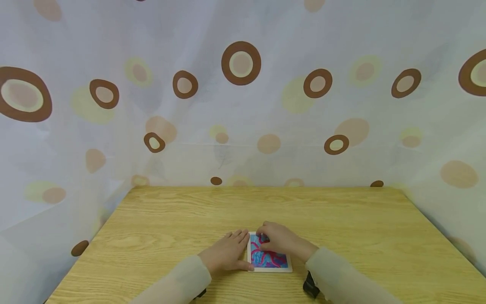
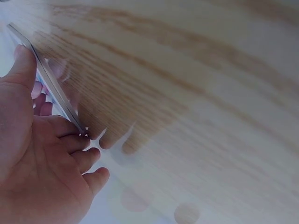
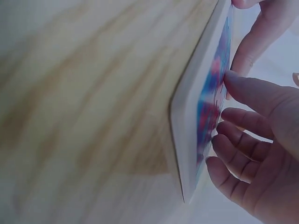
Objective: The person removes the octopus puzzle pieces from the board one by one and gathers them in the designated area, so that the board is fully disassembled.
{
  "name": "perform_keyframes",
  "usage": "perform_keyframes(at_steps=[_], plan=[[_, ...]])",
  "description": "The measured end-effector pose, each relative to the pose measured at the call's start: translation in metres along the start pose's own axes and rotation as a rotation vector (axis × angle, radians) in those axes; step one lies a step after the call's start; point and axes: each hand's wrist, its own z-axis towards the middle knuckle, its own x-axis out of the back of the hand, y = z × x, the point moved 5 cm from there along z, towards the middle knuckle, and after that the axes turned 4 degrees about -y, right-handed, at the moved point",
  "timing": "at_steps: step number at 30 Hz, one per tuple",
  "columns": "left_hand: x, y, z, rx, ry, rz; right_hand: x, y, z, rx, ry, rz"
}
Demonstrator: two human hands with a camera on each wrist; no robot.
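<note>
A flat square picture board (image 1: pixel 281 269) with a white border and a blue, purple and pink-red picture lies on the wooden table. My left hand (image 1: pixel 228 252) is spread palm down at its left side, fingers straight, with the thumb on the near left corner. In the left wrist view the board's thin edge (image 2: pixel 56 88) runs between thumb and fingers. My right hand (image 1: pixel 279 239) is over the picture, its fingers bent. Thumb and fingertips touch the picture (image 3: pixel 212 100) in the right wrist view; whether they pinch anything there is hidden.
The light wooden tabletop (image 1: pixel 182 211) spreads around the board. A pale curtain with brown and peach rings (image 1: pixel 243 139) hangs behind the table and along both sides. A black wrist device (image 1: pixel 311 286) shows under the right sleeve.
</note>
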Motion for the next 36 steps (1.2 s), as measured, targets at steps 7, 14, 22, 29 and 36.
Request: perform_keyframes(at_steps=[7,14,22,29,36], plan=[[-0.001,-0.001,0.001,0.013,-0.012,-0.005,0.0,-0.003,0.001,-0.006,0.006,-0.009],[0.0,-0.001,0.0,0.018,-0.017,-0.022,0.001,0.0,0.003,0.005,0.007,0.05],[0.0,0.0,0.001,0.01,-0.022,-0.002,0.002,0.004,0.004,0.019,0.009,0.105],[0.001,-0.001,0.0,0.018,-0.028,-0.016,0.003,0.009,0.006,-0.034,0.075,0.264],[-0.001,-0.002,0.002,0.019,-0.023,-0.004,0.004,0.016,0.008,-0.058,0.128,0.418]])
